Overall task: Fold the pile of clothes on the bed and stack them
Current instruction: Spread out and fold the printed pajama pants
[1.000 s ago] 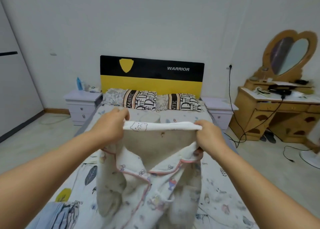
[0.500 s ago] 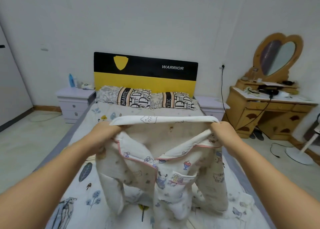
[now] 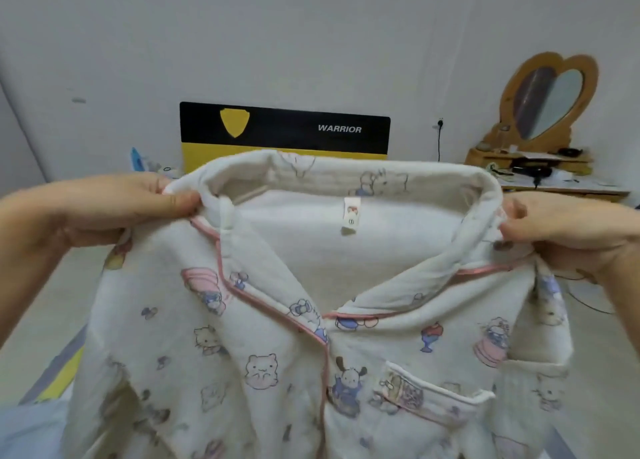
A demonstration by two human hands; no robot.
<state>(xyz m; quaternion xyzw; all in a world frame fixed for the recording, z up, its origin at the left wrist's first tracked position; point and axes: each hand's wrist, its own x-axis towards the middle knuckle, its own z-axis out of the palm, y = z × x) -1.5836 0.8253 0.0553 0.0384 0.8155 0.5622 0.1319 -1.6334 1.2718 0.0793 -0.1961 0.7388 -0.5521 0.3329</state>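
A white pyjama top [image 3: 277, 347] with cartoon animal prints and pink piping hangs spread out close in front of me, its front and chest pocket facing me. My left hand [image 3: 114, 209] pinches its left shoulder at the collar. My right hand [image 3: 568, 226] pinches the right shoulder at the same height. The collar stands open between them, with the neck label showing. The top fills most of the view and hides the bed behind it, and the rest of the pile is hidden.
The black and yellow headboard [image 3: 284, 129] rises behind the collar. A wooden dressing table [image 3: 540, 178] with a heart-shaped mirror stands at the right. A strip of the bed edge [image 3: 59, 365] and a pale blue cloth [image 3: 31, 431] show at lower left.
Both hands have lifted the pyjama top higher and closer to me and pulled it wider. It now covers the bed and pillows that showed before.
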